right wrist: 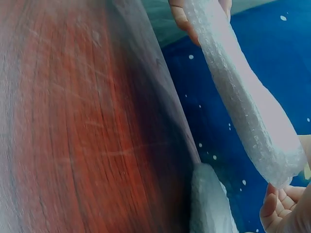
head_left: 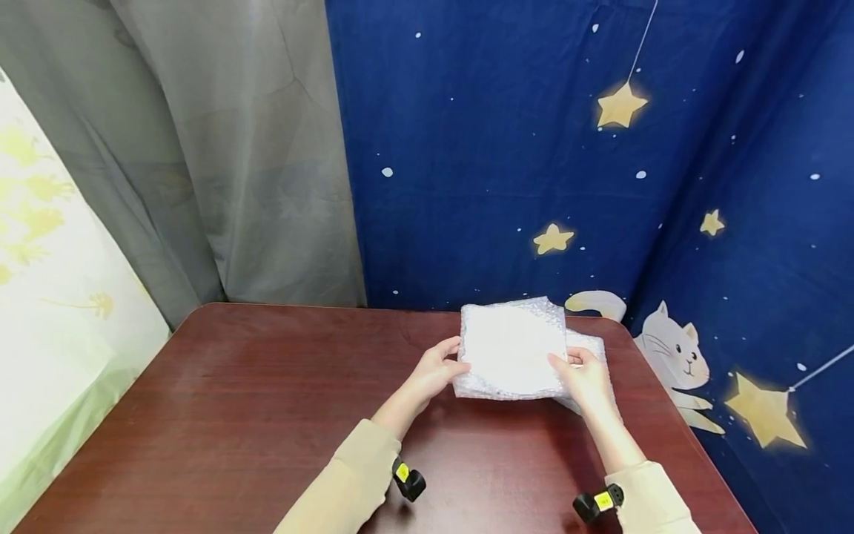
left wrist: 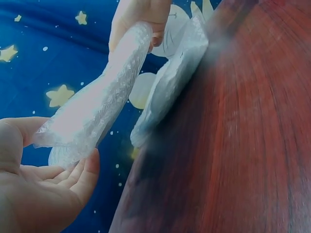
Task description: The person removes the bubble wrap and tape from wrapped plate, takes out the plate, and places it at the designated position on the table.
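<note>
Both hands hold up a flat, white bubble-wrap packet [head_left: 510, 348] above the far right of the table. My left hand [head_left: 432, 371] grips its left edge, thumb on top and fingers below, as the left wrist view also shows. The opposite edge is pinched by my right hand [head_left: 582, 377], with the thumb on the upper face. Seen edge-on in the wrist views, the held bubble-wrap packet [right wrist: 248, 102] is puffy, several layers thick. A second bubble-wrap packet [head_left: 596, 347] lies on the table behind and below it, partly hidden by the held one and the right hand.
The dark red wooden table [head_left: 233, 415] has rounded far corners. Behind it hang a grey curtain [head_left: 267, 185] and a blue star-patterned curtain [head_left: 467, 148]. A pale printed cloth [head_left: 60, 311] hangs at the left. Small black cameras [head_left: 408, 480] are strapped at both wrists.
</note>
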Available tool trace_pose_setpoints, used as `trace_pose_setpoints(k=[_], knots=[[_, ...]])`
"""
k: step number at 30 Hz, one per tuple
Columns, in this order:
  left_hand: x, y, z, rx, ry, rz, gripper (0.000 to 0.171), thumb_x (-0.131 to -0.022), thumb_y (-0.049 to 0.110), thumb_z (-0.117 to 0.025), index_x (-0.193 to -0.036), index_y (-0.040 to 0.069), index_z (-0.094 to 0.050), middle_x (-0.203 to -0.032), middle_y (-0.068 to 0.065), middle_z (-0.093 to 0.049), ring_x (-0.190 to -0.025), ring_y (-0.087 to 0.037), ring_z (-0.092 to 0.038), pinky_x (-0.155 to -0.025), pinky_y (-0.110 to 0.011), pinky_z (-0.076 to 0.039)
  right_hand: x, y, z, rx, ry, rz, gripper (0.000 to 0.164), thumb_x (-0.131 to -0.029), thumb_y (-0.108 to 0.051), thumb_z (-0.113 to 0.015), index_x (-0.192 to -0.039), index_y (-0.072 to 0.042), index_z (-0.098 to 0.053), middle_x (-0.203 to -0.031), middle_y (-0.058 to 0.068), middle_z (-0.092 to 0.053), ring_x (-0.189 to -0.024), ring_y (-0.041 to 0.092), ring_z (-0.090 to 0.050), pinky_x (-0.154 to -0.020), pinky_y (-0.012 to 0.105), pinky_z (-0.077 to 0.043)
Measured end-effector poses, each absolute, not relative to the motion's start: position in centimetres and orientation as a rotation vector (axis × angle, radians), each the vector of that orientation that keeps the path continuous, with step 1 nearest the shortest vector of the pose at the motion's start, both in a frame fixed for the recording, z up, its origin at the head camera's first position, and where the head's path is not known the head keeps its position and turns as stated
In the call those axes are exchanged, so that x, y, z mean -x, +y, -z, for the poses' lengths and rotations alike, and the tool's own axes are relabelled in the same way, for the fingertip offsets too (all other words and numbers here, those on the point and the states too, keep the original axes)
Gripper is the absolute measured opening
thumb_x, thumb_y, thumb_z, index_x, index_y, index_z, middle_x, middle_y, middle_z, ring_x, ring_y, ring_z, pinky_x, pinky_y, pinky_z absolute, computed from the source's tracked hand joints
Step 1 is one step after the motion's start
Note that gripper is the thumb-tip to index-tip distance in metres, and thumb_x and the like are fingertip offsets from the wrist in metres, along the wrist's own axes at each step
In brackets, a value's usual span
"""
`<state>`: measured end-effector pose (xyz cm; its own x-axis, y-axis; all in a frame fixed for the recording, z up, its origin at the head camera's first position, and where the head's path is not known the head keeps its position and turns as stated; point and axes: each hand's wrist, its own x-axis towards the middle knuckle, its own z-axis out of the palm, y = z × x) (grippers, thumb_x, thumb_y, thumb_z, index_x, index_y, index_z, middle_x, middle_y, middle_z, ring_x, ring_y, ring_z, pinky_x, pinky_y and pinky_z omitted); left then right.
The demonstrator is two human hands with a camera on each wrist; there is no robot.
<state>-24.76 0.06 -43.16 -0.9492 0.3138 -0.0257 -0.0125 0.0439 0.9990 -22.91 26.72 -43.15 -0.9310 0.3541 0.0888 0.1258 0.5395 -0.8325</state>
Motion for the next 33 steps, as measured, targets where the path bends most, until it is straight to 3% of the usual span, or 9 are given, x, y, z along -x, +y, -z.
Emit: trace_pose_setpoints(k=[9,15,27,33], knots=[[25.0,-2.3,44.4,-0.302,2.150,-1.981,0.065,-0.086,0.007,-0.066,-0.142,-0.006,-0.037,-0.134,-0.024,-0.048,-0.101,-0.023,-0.060,-0.085,-0.037,-0.051,22.9,24.7,43.3,0.356,-2.525,-1.479,0.052,-0.087,-0.029,-0.070,-0.121,0.006,-0.054,-0.112,0.022,-0.053,-0.097,0.030,-0.050,-0.080,0.037,-0.042],[24.5,-4.0,44.8,-0.268,2.210,-1.954,0.063,-0.086,0.006,-0.067,-0.141,-0.005,-0.040,-0.132,-0.023,-0.050,-0.098,-0.022,-0.062,-0.087,-0.037,-0.050,22.5,23.2,44.1,0.317,-2.524,-1.527,0.048,-0.086,-0.026,-0.072,-0.120,0.005,-0.055,-0.107,0.018,-0.054,-0.088,0.024,-0.051,-0.069,0.030,-0.044],[23.5,-7.3,45.8,-0.233,2.309,-1.954,0.058,-0.083,0.003,-0.067,-0.136,-0.007,-0.045,-0.127,-0.025,-0.054,-0.091,-0.022,-0.064,-0.084,-0.035,-0.049,22.1,20.0,45.4,0.257,-2.492,-1.608,0.040,-0.084,-0.020,-0.074,-0.112,0.004,-0.059,-0.098,0.013,-0.055,-0.083,0.021,-0.051,-0.074,0.032,-0.043],[23.5,-8.5,46.6,-0.162,2.328,-1.924,0.058,-0.084,0.005,-0.068,-0.137,-0.004,-0.046,-0.127,-0.022,-0.054,-0.094,-0.022,-0.063,-0.085,-0.038,-0.050,22.2,18.9,46.3,0.232,-2.477,-1.666,0.037,-0.083,-0.016,-0.074,-0.110,0.005,-0.059,-0.091,0.008,-0.055,-0.076,0.014,-0.050,-0.069,0.028,-0.044]])
